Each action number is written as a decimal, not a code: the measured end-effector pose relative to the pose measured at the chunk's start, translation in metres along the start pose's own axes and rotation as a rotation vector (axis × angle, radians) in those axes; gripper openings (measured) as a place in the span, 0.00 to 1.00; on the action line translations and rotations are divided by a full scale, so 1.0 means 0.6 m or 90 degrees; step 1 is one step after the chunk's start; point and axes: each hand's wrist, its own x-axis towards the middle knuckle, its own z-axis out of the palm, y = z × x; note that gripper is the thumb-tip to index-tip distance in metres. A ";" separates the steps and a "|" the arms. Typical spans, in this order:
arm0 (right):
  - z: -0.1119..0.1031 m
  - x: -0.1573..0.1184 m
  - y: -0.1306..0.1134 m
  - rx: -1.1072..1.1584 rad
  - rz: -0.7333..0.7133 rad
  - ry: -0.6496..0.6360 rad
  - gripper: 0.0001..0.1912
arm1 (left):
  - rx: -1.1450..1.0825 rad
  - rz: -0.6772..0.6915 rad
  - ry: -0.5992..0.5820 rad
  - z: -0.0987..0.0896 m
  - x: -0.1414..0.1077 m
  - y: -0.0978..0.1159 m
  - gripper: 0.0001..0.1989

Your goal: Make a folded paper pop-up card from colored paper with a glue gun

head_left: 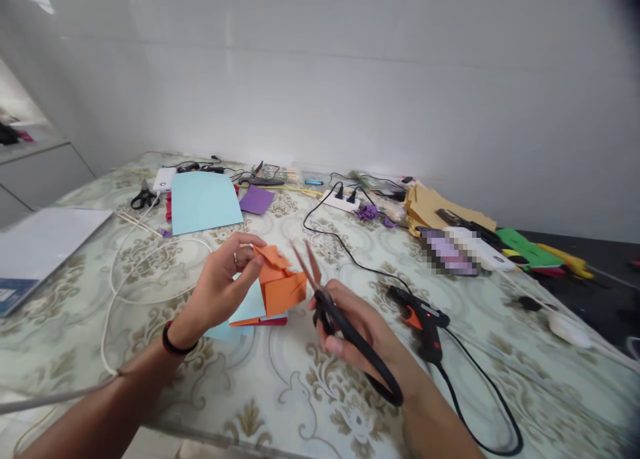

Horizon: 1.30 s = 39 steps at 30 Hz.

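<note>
Pinched between the thumb and fingers of my left hand [225, 279] is a piece of orange paper [273, 262] with cut, uneven edges. My right hand [357, 322] is closed round the black handles of a pair of scissors [350, 336]. Their blades are parted and point up and left, just right of the orange paper. Beneath my left hand and the orange piece lie light blue sheets [250, 304] and another orange square [285, 294], with a red edge showing below.
A glue gun [425, 322] and its black cable lie at the right. Behind are a light blue sheet [205, 202], purple paper [257, 200], black scissors [143, 196] and a power strip [342, 200]. A white cable [113, 272] loops at the left.
</note>
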 end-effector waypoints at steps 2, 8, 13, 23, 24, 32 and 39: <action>0.002 -0.003 -0.001 0.051 0.017 -0.065 0.21 | 0.012 -0.004 0.009 0.001 0.000 -0.002 0.07; 0.000 -0.004 0.002 0.004 0.038 -0.048 0.20 | 0.004 0.004 0.066 0.006 0.002 -0.002 0.09; -0.007 -0.006 -0.007 -0.062 0.035 -0.041 0.18 | 0.061 0.044 0.099 0.006 -0.001 0.001 0.10; -0.021 -0.009 -0.018 -0.125 0.067 -0.063 0.16 | 0.172 0.096 0.131 0.004 0.001 0.007 0.07; -0.022 -0.009 -0.018 -0.125 0.071 -0.062 0.16 | 0.182 0.098 0.132 0.004 0.000 0.008 0.07; -0.022 -0.006 -0.019 -0.150 0.063 -0.051 0.16 | 0.272 0.151 0.090 0.007 -0.004 0.017 0.09; -0.023 -0.003 -0.016 -0.170 0.053 -0.051 0.15 | 0.304 0.191 0.061 0.009 -0.003 0.020 0.11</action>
